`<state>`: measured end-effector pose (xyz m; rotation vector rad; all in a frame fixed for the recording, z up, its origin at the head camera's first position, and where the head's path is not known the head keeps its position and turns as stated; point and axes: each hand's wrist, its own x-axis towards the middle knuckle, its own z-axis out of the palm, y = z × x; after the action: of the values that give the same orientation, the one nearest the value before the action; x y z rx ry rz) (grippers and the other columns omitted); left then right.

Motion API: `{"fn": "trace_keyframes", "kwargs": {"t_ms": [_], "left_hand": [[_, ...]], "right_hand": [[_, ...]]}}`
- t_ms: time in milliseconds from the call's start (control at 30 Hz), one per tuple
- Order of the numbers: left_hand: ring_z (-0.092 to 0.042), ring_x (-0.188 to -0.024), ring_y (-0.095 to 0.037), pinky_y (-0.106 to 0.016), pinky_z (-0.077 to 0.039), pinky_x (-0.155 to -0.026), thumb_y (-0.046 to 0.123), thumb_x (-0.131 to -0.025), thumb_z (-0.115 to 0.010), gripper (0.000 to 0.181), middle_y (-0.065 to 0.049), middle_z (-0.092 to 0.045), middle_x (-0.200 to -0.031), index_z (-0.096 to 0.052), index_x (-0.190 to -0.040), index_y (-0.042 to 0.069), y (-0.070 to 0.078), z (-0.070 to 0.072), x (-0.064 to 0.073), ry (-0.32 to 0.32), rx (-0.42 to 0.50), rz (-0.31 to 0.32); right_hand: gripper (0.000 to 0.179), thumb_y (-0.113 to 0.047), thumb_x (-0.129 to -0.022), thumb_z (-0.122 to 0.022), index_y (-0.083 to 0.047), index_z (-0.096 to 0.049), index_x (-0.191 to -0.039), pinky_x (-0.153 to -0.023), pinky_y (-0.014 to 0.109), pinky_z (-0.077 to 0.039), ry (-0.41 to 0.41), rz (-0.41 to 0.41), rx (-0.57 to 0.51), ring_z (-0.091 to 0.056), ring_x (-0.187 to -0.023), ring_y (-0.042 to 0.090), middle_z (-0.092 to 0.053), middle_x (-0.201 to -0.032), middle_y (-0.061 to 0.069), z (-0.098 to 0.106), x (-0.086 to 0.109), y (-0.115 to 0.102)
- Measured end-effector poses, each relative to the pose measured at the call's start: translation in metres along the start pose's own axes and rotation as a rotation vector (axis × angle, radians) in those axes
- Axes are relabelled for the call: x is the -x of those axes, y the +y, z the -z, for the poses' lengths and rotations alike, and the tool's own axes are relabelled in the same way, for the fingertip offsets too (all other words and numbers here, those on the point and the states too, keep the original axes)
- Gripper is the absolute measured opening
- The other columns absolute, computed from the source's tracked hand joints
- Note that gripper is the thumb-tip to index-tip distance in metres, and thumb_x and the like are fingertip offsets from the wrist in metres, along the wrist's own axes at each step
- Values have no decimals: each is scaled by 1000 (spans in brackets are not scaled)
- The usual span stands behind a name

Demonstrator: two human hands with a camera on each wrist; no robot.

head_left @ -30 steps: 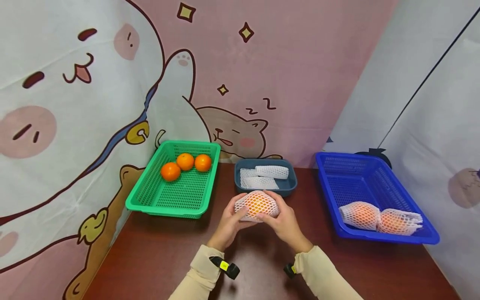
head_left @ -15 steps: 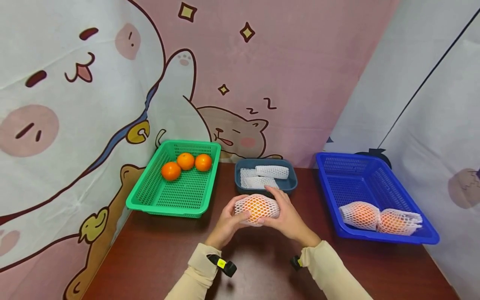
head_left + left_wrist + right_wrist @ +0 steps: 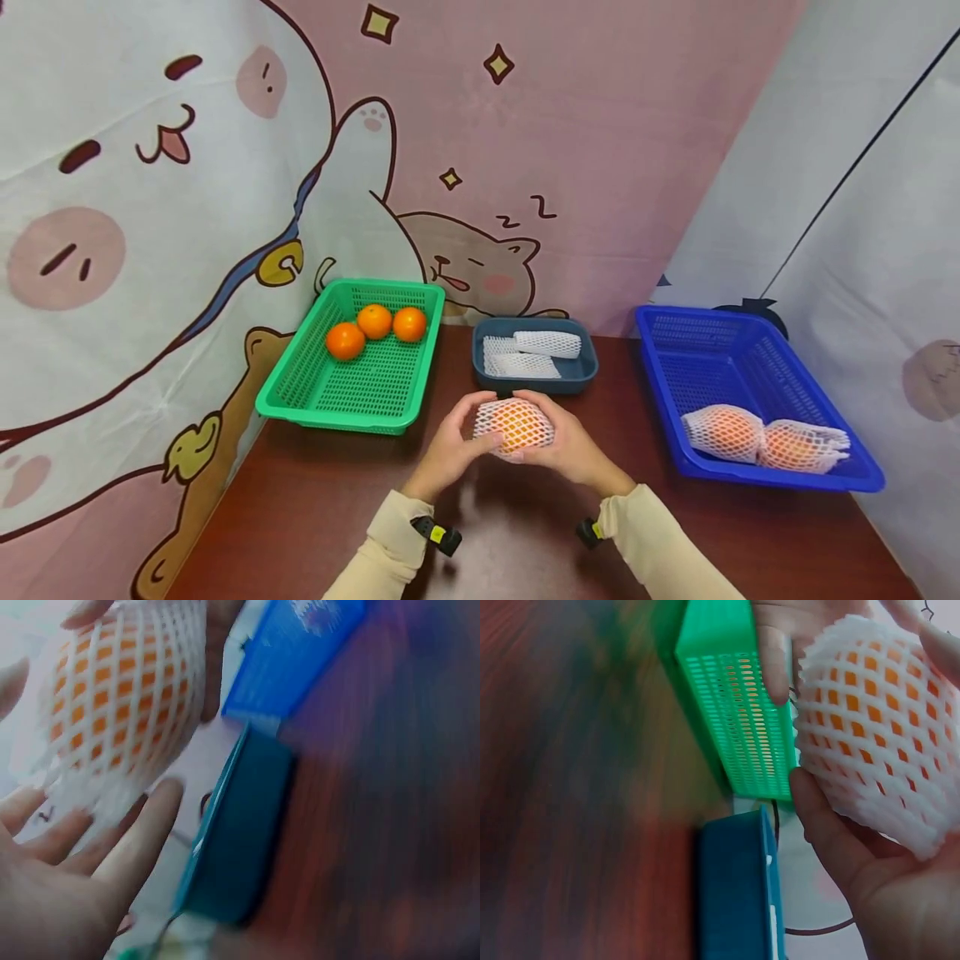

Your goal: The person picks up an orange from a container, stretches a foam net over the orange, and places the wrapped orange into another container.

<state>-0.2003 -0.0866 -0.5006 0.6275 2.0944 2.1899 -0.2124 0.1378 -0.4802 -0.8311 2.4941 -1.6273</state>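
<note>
An orange in a white foam net sleeve (image 3: 514, 427) is held between both hands above the table, in front of the small bin. My left hand (image 3: 450, 446) holds its left end, thumb on the near side. On the other end, my right hand (image 3: 572, 446) has its thumb low in front and its fingers round the far side. In the left wrist view, the netted orange (image 3: 124, 697) has its loose net edge at the left fingertips. The right wrist view shows the net (image 3: 877, 727) covering the fruit, against the right palm and fingers.
A green basket (image 3: 337, 417) with 3 bare oranges (image 3: 345, 342) stands at left. The dark blue-grey bin (image 3: 534, 386) at the back holds several foam nets (image 3: 547, 343). At right, a blue basket (image 3: 780, 479) holds 2 netted oranges (image 3: 723, 432). A printed cloth hangs behind.
The netted orange has come down slightly toward the person. My right hand's fingers lifted from its top and have settled lower around its end, while the left hand stayed on its side.
</note>
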Motion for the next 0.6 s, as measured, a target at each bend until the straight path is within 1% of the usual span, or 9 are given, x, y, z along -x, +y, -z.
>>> {"fn": "trace_keyframes", "kwargs": {"t_ms": [33,100,167,233,267,333,400,533,600], "left_hand": [[-58,-105,-24,-34,-54,-82,20,-87,-74,56,-6,-56,-125,-51,-137,14,1,5,2,29,-121,-45],[-57,-109,-23,-36,-51,-87,25,-84,-77,54,-2,-57,-126,-55,-133,15,4,18,6,105,-399,-147],[-56,-112,-24,-40,-48,-92,26,-81,-80,53,-2,-60,-124,-60,-128,14,5,34,9,194,-656,-233],[-56,-112,-25,-45,-44,-94,26,-80,-82,50,-3,-62,-121,-63,-124,13,4,51,12,276,-881,-271],[-56,-111,-27,-48,-43,-94,25,-79,-82,49,-4,-63,-119,-64,-123,12,3,59,14,301,-953,-276],[-57,-108,-30,-50,-42,-93,21,-78,-84,48,-6,-65,-116,-66,-121,12,-1,73,18,327,-1045,-262],[-59,-105,-31,-51,-42,-91,19,-77,-84,46,-6,-67,-113,-68,-119,11,-5,83,22,325,-1095,-247],[-62,-99,-30,-52,-43,-89,16,-76,-84,39,-6,-70,-108,-72,-113,10,-12,94,27,305,-1097,-283],[-63,-98,-29,-51,-43,-88,16,-77,-83,36,-6,-70,-106,-73,-111,9,-13,96,28,305,-1081,-311]], "right_hand": [[79,-23,-74,-85,-21,-46,-142,-86,31,-49,8,-10,-4,-57,-103,21,-57,-128,-1,-1,1,1],[80,-23,-73,-86,-24,-45,-142,-86,31,-48,24,-21,-9,-57,-103,21,-57,-127,-1,-3,3,3],[81,-24,-72,-87,-27,-45,-142,-86,31,-48,42,-37,-12,-56,-104,21,-57,-128,-1,-3,5,5],[83,-24,-70,-88,-28,-45,-141,-86,30,-47,59,-49,-9,-56,-104,20,-57,-128,-1,-2,8,7],[84,-23,-69,-89,-28,-46,-141,-86,30,-47,66,-51,-11,-56,-103,21,-57,-127,-1,-1,10,8],[84,-23,-69,-89,-25,-46,-141,-86,30,-46,76,-55,-14,-56,-103,21,-58,-127,0,0,13,11],[83,-21,-70,-88,-22,-46,-141,-87,29,-44,81,-49,-17,-55,-104,21,-58,-128,2,2,15,12],[81,-18,-71,-88,-18,-47,-141,-87,26,-43,95,-48,-12,-55,-104,19,-58,-127,1,6,20,14],[81,-14,-71,-87,-15,-47,-141,-85,27,-44,104,-34,-16,-55,-103,19,-58,-126,3,10,22,8]]}}
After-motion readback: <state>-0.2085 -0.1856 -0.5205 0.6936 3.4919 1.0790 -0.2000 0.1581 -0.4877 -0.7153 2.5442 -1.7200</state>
